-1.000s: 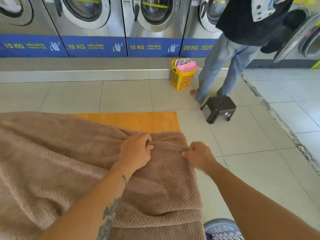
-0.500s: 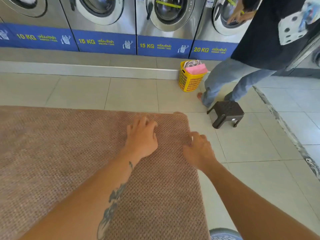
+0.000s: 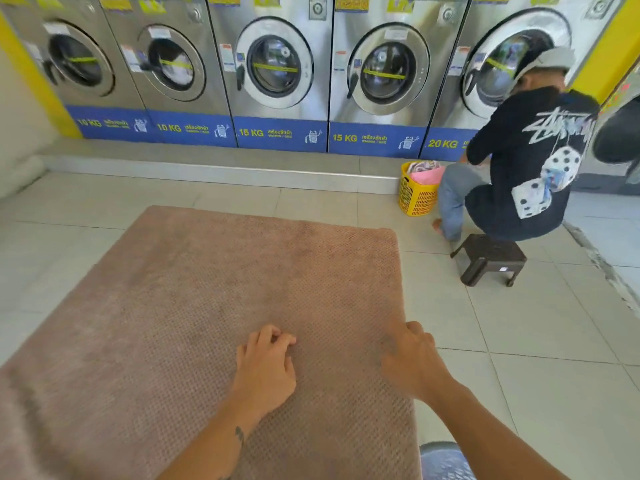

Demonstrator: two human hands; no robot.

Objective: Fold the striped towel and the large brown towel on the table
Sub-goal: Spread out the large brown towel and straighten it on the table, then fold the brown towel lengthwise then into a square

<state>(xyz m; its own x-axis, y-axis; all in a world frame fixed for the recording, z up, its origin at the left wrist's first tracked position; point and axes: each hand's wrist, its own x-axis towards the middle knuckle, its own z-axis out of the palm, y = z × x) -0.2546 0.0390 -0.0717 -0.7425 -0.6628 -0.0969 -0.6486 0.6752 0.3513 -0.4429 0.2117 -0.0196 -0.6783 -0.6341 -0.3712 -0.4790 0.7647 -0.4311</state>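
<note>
Left hand (image 3: 265, 370) pressed curled fingers (image 3: 277, 339) onto the large brown towel (image 3: 225, 289); right hand (image 3: 412, 363) gripped its edge, probably for flattening.

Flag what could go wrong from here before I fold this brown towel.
1. The brown towel hides the whole table, so its side by the right hand may overhang, and a tug there could slide it onto the floor.
2. The left hand rests mid-towel. Whether either grip actually holds fabric is unclear, so a fold could drag unevenly and wrinkle.
3. The striped towel is not in view.
</note>
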